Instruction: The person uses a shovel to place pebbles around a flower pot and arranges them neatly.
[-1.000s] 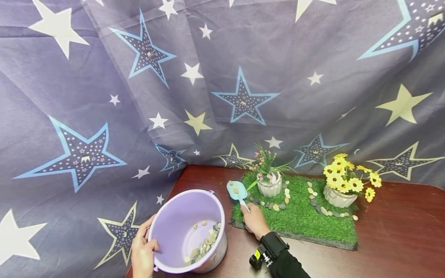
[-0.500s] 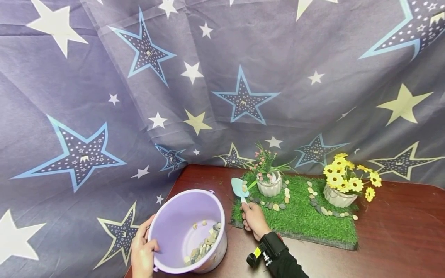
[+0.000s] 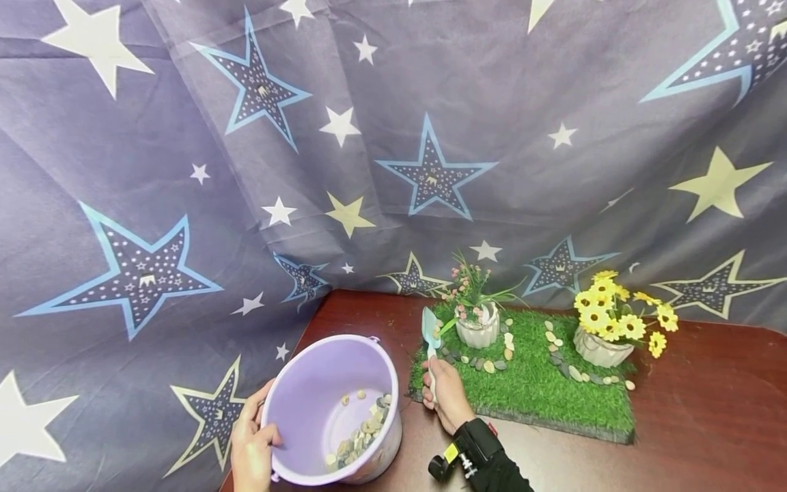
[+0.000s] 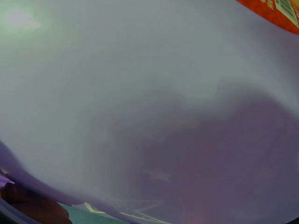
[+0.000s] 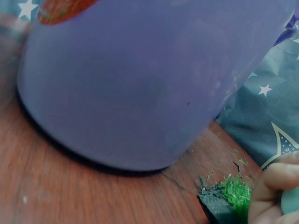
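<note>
My left hand (image 3: 252, 437) grips the rim of a purple bucket (image 3: 307, 410), which tilts with its mouth toward me. Pebbles (image 3: 363, 437) lie heaped along its lower inside wall. In my right hand (image 3: 449, 393) is a small light-blue toy shovel (image 3: 429, 328), held by its pale handle over the left edge of the grass mat (image 3: 553, 403). The blade is turned on its side, with a pebble or two showing at its right edge. Only the bucket's wall (image 4: 140, 93) fills most of the left wrist view. Fingers curl round the handle in the right wrist view.
A white pot of pink flowers (image 3: 478, 328) stands on the mat, with a curve of pebbles (image 3: 488, 366) round its front. Farther right is a pot of yellow flowers (image 3: 602, 348) with its own pebble curve. A star-patterned cloth (image 3: 393, 102) hangs behind the brown table (image 3: 695, 396).
The shovel has moved right, from beside the mat to over its left edge, and its blade has turned from flat to sideways. The left hand and bucket stay put.
</note>
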`<state>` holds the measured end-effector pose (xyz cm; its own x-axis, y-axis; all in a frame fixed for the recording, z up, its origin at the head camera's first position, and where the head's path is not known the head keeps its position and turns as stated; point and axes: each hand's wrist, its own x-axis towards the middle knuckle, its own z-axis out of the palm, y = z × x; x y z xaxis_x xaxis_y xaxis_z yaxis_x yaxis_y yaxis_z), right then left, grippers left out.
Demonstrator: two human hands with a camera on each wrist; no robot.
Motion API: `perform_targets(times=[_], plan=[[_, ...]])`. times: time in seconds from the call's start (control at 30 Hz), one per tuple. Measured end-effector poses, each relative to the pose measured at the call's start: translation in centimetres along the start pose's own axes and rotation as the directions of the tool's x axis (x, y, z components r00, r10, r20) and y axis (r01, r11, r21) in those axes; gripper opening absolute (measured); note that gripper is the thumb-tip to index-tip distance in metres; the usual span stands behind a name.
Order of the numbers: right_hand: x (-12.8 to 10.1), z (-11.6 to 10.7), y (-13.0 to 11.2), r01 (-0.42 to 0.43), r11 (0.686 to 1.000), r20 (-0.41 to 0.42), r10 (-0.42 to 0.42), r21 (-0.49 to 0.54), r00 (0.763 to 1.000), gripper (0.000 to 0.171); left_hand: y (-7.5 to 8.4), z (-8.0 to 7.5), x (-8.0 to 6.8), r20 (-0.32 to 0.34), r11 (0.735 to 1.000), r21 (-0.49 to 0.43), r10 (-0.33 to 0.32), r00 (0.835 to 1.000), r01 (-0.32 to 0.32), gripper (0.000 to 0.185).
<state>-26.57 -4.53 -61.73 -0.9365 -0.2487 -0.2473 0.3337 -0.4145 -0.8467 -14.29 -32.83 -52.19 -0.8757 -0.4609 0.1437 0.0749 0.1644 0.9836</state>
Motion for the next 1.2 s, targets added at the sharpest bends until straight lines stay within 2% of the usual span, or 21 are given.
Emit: perform_targets(times=[0.3, 0.47, 0.67, 0.93, 1.1, 1.2], plan=[[0.1, 0.2, -0.4, -0.008, 0.983, 0.018, 0.004, 0.185, 1.000, 0.035, 0.2, 0.0, -0.3, 0.008, 1.000, 0.001, -0.015, 1.000, 0.015, 0.086], [0.1, 0.1, -0.6, -0.023, 0.973, 0.037, 0.015, 0.231, 0.999, 0.036, 0.3, 0.1, -0.3, 0.006, 1.000, -0.003, -0.014, 1.000, 0.014, 0.086], [-0.1, -0.1, -0.6, -0.033, 0.974, 0.048, 0.023, 0.226, 0.999, 0.036, 0.0, 0.1, -0.3, 0.011, 1.000, -0.025, -0.008, 1.000, 0.009, 0.086], [-0.9, -0.9, -1.4, 0.042, 0.986, -0.003, -0.042, 0.159, 0.999, 0.039, 0.0, 0.0, -0.2, 0.005, 0.999, -0.039, 0.002, 1.000, -0.001, 0.087], [-1.1, -1.4, -1.7, 0.016, 0.984, -0.048, -0.007, 0.180, 0.999, 0.039, -0.1, -0.1, -0.1, 0.003, 0.999, -0.047, 0.010, 1.000, -0.010, 0.088], [-0.9, -1.6, -1.7, -0.005, 0.981, -0.038, 0.013, 0.195, 0.999, 0.040, 0.0, 0.1, -0.1, 0.002, 0.999, -0.048, 0.010, 1.000, -0.010, 0.087]])
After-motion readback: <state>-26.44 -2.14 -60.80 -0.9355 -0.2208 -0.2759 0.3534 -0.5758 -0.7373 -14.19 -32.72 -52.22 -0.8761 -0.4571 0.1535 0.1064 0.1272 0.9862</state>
